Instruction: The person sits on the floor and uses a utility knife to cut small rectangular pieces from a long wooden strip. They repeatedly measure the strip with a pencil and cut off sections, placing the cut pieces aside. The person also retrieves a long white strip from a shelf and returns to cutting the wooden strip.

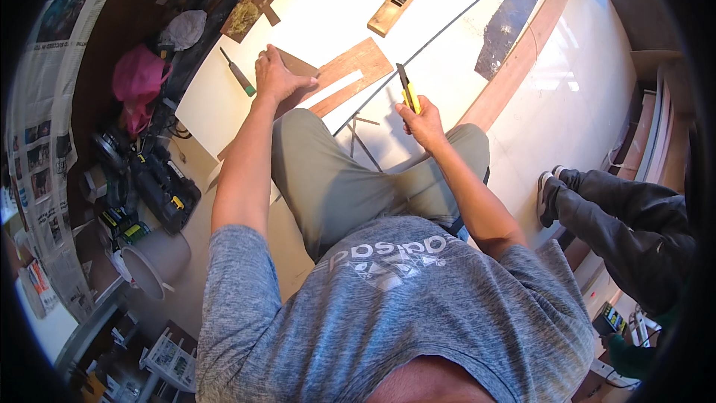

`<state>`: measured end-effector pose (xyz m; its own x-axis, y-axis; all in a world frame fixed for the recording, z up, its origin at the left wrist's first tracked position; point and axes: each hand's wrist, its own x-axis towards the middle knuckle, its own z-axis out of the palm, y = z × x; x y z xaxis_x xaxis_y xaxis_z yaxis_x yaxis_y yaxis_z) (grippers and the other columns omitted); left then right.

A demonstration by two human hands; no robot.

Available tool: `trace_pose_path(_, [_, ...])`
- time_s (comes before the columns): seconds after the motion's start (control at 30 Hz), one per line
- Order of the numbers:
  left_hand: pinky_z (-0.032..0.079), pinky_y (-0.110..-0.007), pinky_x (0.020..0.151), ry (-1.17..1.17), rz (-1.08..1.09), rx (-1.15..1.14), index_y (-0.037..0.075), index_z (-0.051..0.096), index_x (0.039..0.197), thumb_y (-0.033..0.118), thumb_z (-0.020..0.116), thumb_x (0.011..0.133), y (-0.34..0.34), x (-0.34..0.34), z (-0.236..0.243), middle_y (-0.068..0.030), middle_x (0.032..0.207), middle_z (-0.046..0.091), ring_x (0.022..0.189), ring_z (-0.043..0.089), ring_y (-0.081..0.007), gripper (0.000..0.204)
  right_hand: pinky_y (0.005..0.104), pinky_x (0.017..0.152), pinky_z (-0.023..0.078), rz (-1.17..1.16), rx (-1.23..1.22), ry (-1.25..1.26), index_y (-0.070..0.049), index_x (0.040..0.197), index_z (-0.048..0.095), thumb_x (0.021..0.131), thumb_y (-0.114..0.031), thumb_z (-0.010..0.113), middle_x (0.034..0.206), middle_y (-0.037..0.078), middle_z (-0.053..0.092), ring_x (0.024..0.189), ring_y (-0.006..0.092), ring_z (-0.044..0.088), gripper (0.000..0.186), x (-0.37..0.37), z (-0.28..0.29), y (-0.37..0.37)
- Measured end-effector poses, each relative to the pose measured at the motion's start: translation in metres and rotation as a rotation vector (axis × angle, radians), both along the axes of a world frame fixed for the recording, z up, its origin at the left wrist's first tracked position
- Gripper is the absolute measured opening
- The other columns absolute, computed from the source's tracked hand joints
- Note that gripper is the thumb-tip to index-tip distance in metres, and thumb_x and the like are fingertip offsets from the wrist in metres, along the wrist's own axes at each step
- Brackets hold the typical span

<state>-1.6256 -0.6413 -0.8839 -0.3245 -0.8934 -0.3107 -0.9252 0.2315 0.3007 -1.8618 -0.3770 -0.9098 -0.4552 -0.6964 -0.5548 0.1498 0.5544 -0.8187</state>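
Broadly, a large white board (pixel 335 7) lies flat on the floor and fills the upper middle of the view; everything else sits around it. To the right of the white board a glossy pale sheet (pixel 567 89) covers the floor, with a long reddish wooden strip (pixel 514 67) running along the join and a dark mottled panel (pixel 511 19) just beside that strip. Left of the white board the floor is dark and cluttered — newspaper (pixel 45 119) spread at the edge, a pink bag (pixel 138 78), black power tools (pixel 160 186), a white bucket (pixel 153 261). Right of it, another person's dark-trousered legs (pixel 619 216) stretch in.

On the white board, near its lower edge, lies a thin brown veneer piece (pixel 350 71); the left hand (pixel 276 75) presses flat on its left end, fingers spread open. Just right of the veneer, the right hand (pixel 421 121) is closed around a yellow utility knife (pixel 406 89), blade pointing up and away. A wooden hand plane (pixel 397 4) rests higher on the board, and a green-handled tool (pixel 237 72) lies at its left edge — near the left hand.
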Motion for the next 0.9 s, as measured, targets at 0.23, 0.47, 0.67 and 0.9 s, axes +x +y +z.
trace_pose_path(0.23, [0.044, -0.047, 0.117, 0.053, -0.116, 0.018, -0.004, 0.062, 0.138, 0.042, 0.095, 0.073, 0.031, -0.028, -0.013, -0.027, 0.142, 0.059, 0.136, 0.054, -0.0423, 0.086, 0.0293, 0.053, 0.051, -0.054, 0.026, -0.025, -0.002, 0.102, 0.06, 0.097, -0.022, 0.077, 0.078, 0.004, 0.063, 0.059, 0.0106, 0.06, 0.027, 0.016, -0.018, -0.01])
trace_pose_path(0.47, [0.054, -0.046, 0.099, 0.062, -0.136, -0.055, 0.004, 0.073, 0.107, 0.019, 0.091, 0.08, 0.077, -0.054, -0.05, -0.018, 0.115, 0.072, 0.117, 0.066, -0.0346, 0.036, 0.0423, 0.078, 0.057, 0.057, 0.031, 0.381, 0.001, 0.104, 0.066, 0.088, -0.023, 0.081, 0.088, 0.019, 0.072, 0.081, 0.0308, 0.07, 0.033, 0.02, -0.036, -0.05])
trace_pose_path(0.67, [0.053, -0.046, 0.099, 0.044, -0.089, 0.06, 0.007, 0.076, 0.104, 0.025, 0.09, 0.081, 0.068, -0.05, -0.06, -0.016, 0.112, 0.075, 0.112, 0.069, -0.0364, 0.032, 0.0529, 0.091, 0.054, 0.189, 0.047, 0.627, -0.002, 0.114, 0.065, 0.088, -0.021, 0.078, 0.102, 0.027, 0.074, 0.102, 0.0462, 0.071, 0.035, 0.031, -0.048, -0.111])
trace_pose_path(0.9, [0.056, -0.05, 0.089, 0.002, -0.058, -0.081, 0.009, 0.078, 0.107, 0.031, 0.078, 0.091, 0.05, -0.038, -0.05, -0.0185, 0.107, 0.076, 0.106, 0.071, -0.0387, 0.027, 0.0487, 0.092, 0.055, 0.158, 0.093, 0.614, -0.005, 0.115, 0.068, 0.088, -0.023, 0.079, 0.103, 0.022, 0.077, 0.101, 0.0402, 0.073, 0.034, 0.027, -0.052, -0.124])
